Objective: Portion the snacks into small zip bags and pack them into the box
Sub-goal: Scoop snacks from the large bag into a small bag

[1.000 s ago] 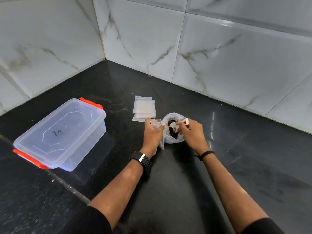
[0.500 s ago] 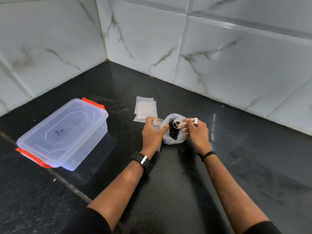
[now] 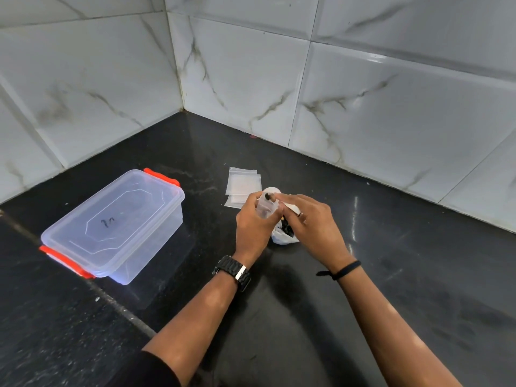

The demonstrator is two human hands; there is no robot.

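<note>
On a glossy black stone countertop (image 3: 279, 317) set in a corner of white marble-look wall tiles (image 3: 391, 101), the left hand (image 3: 252, 227) curls its fingers round a small clear zip bag (image 3: 265, 206), holding it upright just above the counter. The right hand (image 3: 312, 224) reaches across to the bag's mouth, its fingertips pinched on a small dark snack piece (image 3: 268, 196) right at the opening; something white shows under its fingers, though what it is cannot be told. Between and beneath the hands sits a white plastic bag of dark snacks (image 3: 283, 237), partly hidden. Just behind the hands lies a small stack of flat, empty clear zip bags (image 3: 242, 183). Well apart to the left stands a clear rectangular plastic box with orange-red clips (image 3: 117, 227), its lid on.
</note>
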